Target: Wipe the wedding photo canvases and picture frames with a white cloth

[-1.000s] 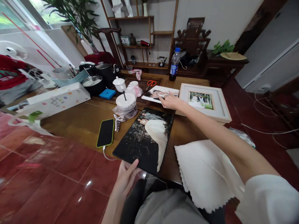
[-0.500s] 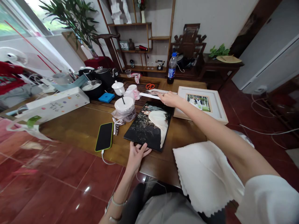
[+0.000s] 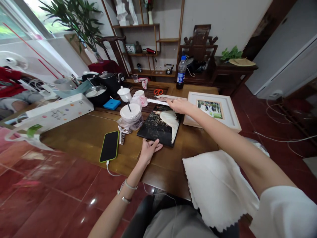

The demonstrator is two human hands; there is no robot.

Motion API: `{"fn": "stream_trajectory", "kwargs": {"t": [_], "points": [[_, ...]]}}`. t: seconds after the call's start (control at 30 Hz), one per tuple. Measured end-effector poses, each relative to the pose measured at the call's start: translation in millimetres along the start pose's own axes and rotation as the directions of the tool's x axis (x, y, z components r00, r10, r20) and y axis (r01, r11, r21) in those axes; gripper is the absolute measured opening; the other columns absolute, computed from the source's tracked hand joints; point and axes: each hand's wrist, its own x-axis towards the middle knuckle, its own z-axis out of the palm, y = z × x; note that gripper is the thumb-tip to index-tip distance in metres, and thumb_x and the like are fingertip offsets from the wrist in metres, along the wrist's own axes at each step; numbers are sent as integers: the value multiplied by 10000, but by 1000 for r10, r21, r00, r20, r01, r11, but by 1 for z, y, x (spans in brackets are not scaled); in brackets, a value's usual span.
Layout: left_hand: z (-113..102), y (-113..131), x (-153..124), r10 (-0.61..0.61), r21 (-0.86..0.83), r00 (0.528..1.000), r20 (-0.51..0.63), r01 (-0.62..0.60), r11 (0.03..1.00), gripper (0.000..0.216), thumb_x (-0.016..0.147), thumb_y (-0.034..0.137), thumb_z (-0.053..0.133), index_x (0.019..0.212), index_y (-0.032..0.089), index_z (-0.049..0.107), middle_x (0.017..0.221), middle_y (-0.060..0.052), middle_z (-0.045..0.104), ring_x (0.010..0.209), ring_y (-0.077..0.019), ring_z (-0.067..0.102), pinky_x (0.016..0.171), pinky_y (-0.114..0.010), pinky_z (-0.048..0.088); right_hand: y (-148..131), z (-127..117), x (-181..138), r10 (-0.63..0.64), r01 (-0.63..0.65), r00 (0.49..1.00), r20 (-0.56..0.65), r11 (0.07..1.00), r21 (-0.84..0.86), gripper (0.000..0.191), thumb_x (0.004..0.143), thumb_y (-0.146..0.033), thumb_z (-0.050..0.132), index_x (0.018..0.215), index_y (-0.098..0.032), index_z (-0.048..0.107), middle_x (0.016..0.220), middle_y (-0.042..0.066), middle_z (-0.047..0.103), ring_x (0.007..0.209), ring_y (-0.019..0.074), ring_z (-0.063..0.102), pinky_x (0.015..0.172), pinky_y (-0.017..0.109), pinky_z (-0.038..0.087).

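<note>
A dark photo panel point(image 3: 159, 127) showing a white gown lies on the wooden table point(image 3: 81, 135). My left hand point(image 3: 149, 150) grips its near edge, thumb against the edge and the other fingers partly hidden. At the panel's far end, my right hand point(image 3: 180, 105) is closed on a thin white-edged panel point(image 3: 158, 101). That panel is seen almost edge-on, so its face barely shows. To the right of my right hand, under the forearm, lies a white-framed photo point(image 3: 210, 109).
A white cloth point(image 3: 215, 181) hangs over the table's front edge. Left of the dark panel are a charging phone point(image 3: 109, 146), a bagged bowl point(image 3: 130, 112) and a white carton point(image 3: 59, 112). Orange scissors point(image 3: 158, 92) and a bottle point(image 3: 181, 72) stand farther back. A person in red point(image 3: 8, 81) is at far left.
My left hand has moved away from me, and the dark panel has slid forward, farther under the white-edged panel. My right hand has stayed nearly still.
</note>
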Motion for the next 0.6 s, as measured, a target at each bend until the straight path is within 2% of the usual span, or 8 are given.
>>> {"fn": "stream_trajectory", "kwargs": {"t": [0.17, 0.37, 0.47, 0.6], "points": [[14, 1, 25, -2, -28, 1000, -2, 2, 1000, 460, 703, 157, 748, 890, 205, 331, 610, 97, 577, 613, -124, 685, 842, -452, 553, -22, 8, -4, 21, -22, 999, -31, 999, -31, 464, 905, -97, 248, 1358, -44, 334, 1094, 263, 614, 954, 308, 608, 780, 433, 412], [36, 1, 50, 2, -65, 1000, -10, -3, 998, 414, 711, 74, 724, 889, 182, 367, 660, 49, 601, 627, -120, 681, 885, -453, 530, -55, 26, -11, 113, -120, 989, -100, 991, -63, 480, 902, -71, 217, 1365, -18, 334, 1226, 341, 509, 1064, 365, 555, 905, 621, 290], [43, 1, 60, -2, -84, 1000, -28, 0, 996, 425, 717, 53, 715, 926, 184, 369, 676, 61, 587, 611, -104, 670, 887, -454, 527, -72, 37, -15, 156, -164, 980, -127, 985, -49, 483, 904, -90, 234, 1372, -10, 326, 1273, 349, 468, 1127, 381, 511, 929, 642, 265], [47, 2, 69, -23, -110, 999, -40, 18, 994, 418, 740, 47, 694, 933, 190, 352, 700, 60, 584, 623, -92, 666, 867, -435, 539, -91, 48, -24, 191, -194, 973, -128, 981, -11, 497, 907, -116, 240, 1396, -47, 307, 1317, 330, 439, 1182, 398, 458, 903, 635, 320]]}}
